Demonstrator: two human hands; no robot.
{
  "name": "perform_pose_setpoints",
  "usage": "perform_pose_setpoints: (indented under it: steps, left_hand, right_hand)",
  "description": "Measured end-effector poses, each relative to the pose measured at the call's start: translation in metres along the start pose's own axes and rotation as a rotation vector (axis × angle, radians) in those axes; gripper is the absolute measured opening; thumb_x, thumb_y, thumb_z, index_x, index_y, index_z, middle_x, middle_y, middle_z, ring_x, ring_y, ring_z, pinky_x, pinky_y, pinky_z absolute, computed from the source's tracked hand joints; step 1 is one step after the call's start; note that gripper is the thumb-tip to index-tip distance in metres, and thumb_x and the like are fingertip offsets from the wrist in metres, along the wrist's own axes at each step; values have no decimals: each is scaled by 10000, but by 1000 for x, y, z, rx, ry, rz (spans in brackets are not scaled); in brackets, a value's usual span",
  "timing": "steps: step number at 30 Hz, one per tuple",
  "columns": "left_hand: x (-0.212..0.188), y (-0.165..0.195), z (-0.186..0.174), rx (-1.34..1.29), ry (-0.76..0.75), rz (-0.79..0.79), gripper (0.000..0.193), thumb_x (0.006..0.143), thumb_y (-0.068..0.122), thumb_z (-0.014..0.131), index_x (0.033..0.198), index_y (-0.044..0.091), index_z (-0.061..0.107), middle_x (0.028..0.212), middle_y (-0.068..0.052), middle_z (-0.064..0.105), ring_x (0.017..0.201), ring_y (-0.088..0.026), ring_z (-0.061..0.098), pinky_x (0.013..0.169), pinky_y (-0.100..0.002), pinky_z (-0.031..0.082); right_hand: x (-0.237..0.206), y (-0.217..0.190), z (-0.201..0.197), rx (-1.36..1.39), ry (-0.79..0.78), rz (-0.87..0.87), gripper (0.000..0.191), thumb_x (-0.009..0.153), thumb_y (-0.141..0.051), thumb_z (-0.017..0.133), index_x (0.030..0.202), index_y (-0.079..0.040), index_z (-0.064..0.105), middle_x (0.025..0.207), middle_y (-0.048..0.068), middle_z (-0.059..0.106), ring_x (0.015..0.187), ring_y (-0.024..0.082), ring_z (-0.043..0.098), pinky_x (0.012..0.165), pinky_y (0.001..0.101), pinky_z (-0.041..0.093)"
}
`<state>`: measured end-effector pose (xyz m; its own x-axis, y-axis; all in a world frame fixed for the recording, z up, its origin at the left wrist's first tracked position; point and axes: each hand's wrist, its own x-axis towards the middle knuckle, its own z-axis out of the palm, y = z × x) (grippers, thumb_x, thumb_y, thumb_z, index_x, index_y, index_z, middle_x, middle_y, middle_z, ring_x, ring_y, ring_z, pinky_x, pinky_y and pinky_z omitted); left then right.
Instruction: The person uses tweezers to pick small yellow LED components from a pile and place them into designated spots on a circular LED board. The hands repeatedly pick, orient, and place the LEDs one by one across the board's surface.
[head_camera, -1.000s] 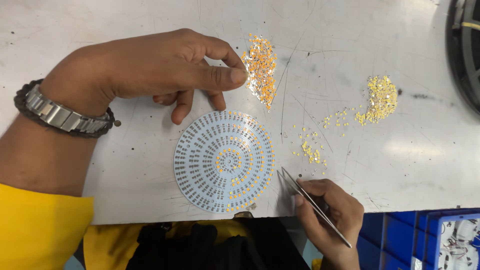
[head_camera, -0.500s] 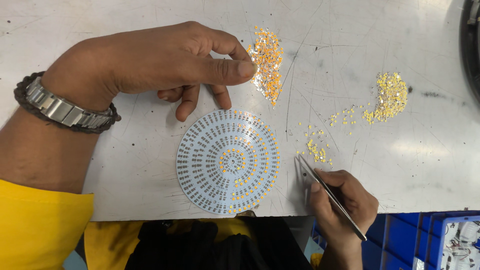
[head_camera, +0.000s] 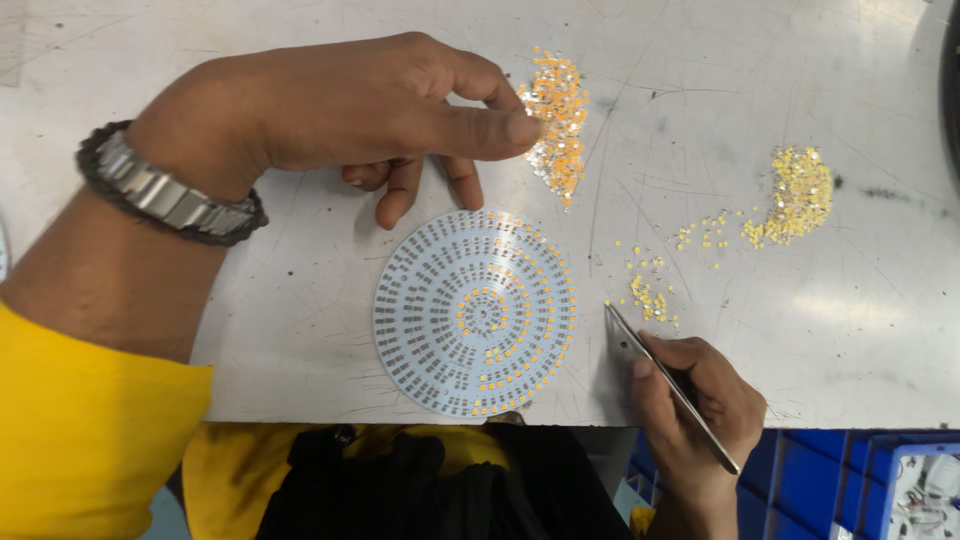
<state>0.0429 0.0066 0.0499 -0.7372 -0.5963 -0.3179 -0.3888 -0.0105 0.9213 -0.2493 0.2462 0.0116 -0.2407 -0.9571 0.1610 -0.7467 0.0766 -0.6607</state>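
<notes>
A round white circuit board (head_camera: 475, 311) with rings of small pads lies on the grey metal table (head_camera: 300, 290); some pads carry orange chips. My left hand (head_camera: 370, 110) hovers above the board, fingers curled, its fingertip touching a pile of orange chips (head_camera: 556, 115). It holds nothing I can see. My right hand (head_camera: 695, 400) grips metal tweezers (head_camera: 665, 380) at the table's near edge. Their tip points at scattered yellow chips (head_camera: 650, 295) right of the board.
A larger heap of yellow chips (head_camera: 795, 195) lies at the right. Blue plastic bins (head_camera: 840, 480) stand below the table edge on the right. A dark object (head_camera: 950, 80) cuts in at the top right corner. A metal watch (head_camera: 165, 190) is on my left wrist.
My right hand has carried the tweezers rightward, from the board's edge toward the scattered yellow chips. My left hand stayed by the orange pile.
</notes>
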Motion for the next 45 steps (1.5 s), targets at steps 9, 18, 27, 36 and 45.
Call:
perform_pose_setpoints:
  steps: [9, 18, 27, 36, 45]
  left_hand:
    - [2, -3, -3, 12, -28, 55, 836, 788, 781, 569, 1196, 63, 698, 847, -148, 791, 382, -111, 680, 290, -197, 376]
    - [2, -7, -2, -17, -20, 92, 879, 780, 772, 582, 1233, 24, 662, 857, -185, 785, 348, -117, 686, 252, -175, 363]
    - [3, -10, -2, -25, -26, 72, 883, 778, 767, 592, 1256, 28, 648, 858, -184, 787, 363, -112, 671, 272, -181, 370]
    - [-11, -4, -16, 7, 2, -7, 968, 735, 795, 592, 1317, 22, 623, 812, -214, 785, 352, -146, 672, 278, -193, 345]
    - [-14, -3, -18, -43, -10, 8, 1055, 667, 805, 589, 1339, -7, 576, 786, -246, 778, 322, -176, 696, 245, -195, 352]
  right_hand:
    - [-43, -28, 34, 217, 8, -155, 143, 923, -96, 687, 935, 39, 642, 709, 76, 600, 543, 93, 523, 552, 203, 409]
    - [-30, -49, 42, 15, -34, -272, 143, 874, -111, 734, 901, -11, 636, 795, 98, 688, 652, 149, 675, 606, 250, 508]
    - [-35, -42, 40, 0, -81, -251, 126, 846, -63, 751, 916, 11, 677, 797, 115, 709, 676, 167, 703, 614, 262, 524]
    - [-53, 7, -23, 1356, -248, 294, 128, 998, -33, 650, 1078, 55, 694, 866, 166, 696, 919, 240, 642, 1121, 831, 288]
    - [-43, 13, -2, 1615, -302, 309, 151, 1011, -146, 661, 995, -1, 702, 733, 66, 587, 711, 206, 558, 1149, 866, 162]
